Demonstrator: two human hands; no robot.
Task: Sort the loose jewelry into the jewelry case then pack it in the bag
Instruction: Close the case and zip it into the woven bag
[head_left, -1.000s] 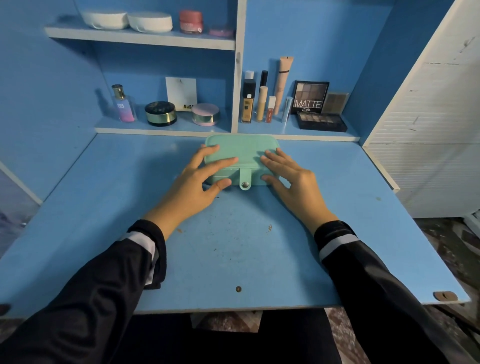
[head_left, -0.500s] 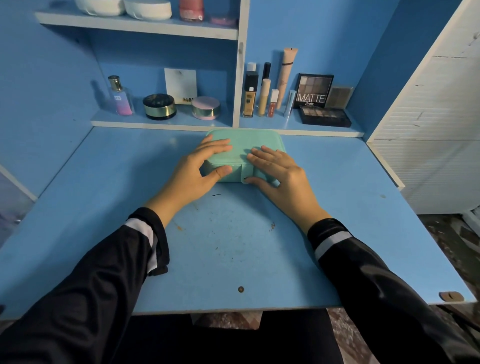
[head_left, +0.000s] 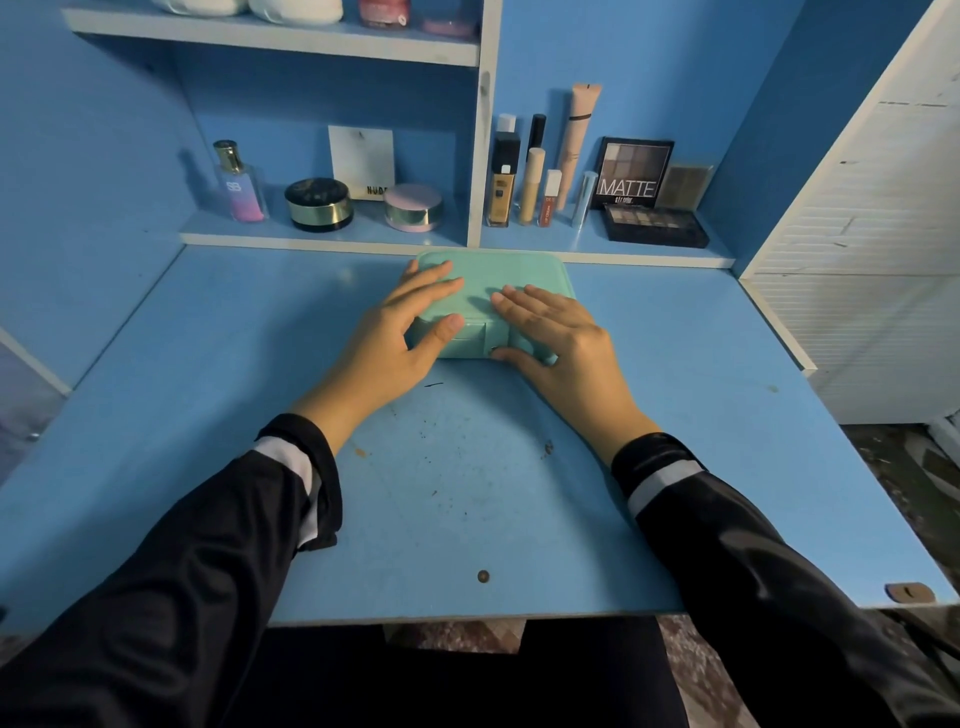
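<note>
The mint green jewelry case lies closed at the back of the blue desk, close to the low shelf. My left hand rests on its left part, with straight fingers on the lid and the thumb against the front wall. My right hand lies flat on the right part of the lid, its thumb pressing at the snap tab on the front. No loose jewelry and no bag are in view.
The low shelf behind the case holds a perfume bottle, two round compacts, several makeup tubes and eyeshadow palettes. A white louvred panel stands at the right. Small crumbs dot the desk.
Both hands slid inward over the lid. My right thumb came onto the snap tab, which now hides under it. The case stays closed.
</note>
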